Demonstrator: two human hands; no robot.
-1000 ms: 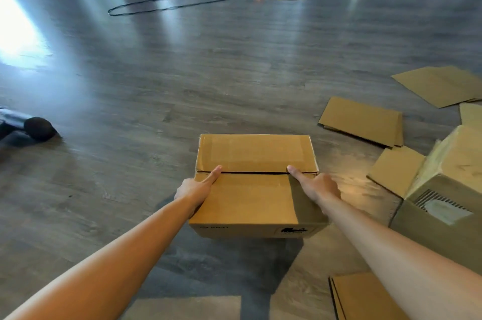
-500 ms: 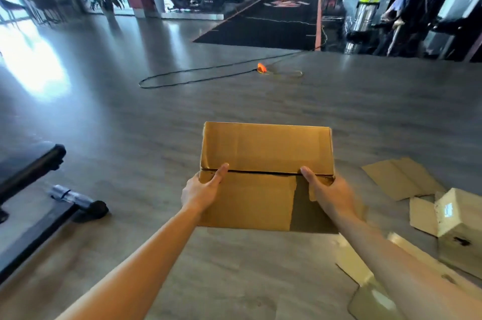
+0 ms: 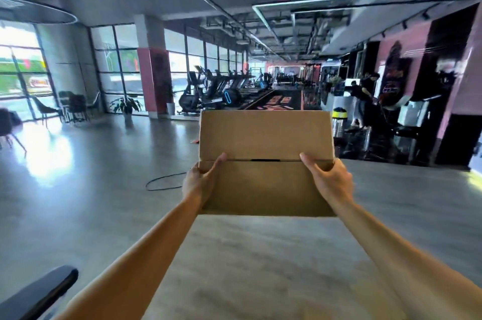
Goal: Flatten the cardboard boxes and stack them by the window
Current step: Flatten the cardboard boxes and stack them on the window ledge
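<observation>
Cardboard box is being held in the air in front of the person, clear of the grey floor. Box is still assembled, not flattened. Two top flaps are lying closed, meeting at a seam across the middle with a thin dark slit showing; contents cannot be seen.

Left hand is gripping the box's left edge at the seam, thumb lying on top along the near flap, fingers wrapping under the side. Right hand is gripping the right edge at the same height, thumb on top, fingers curling round the side.

A black cable is lying looped on the floor, beyond and left of the box. Tall windows are running along the left wall, well apart from the box.
</observation>
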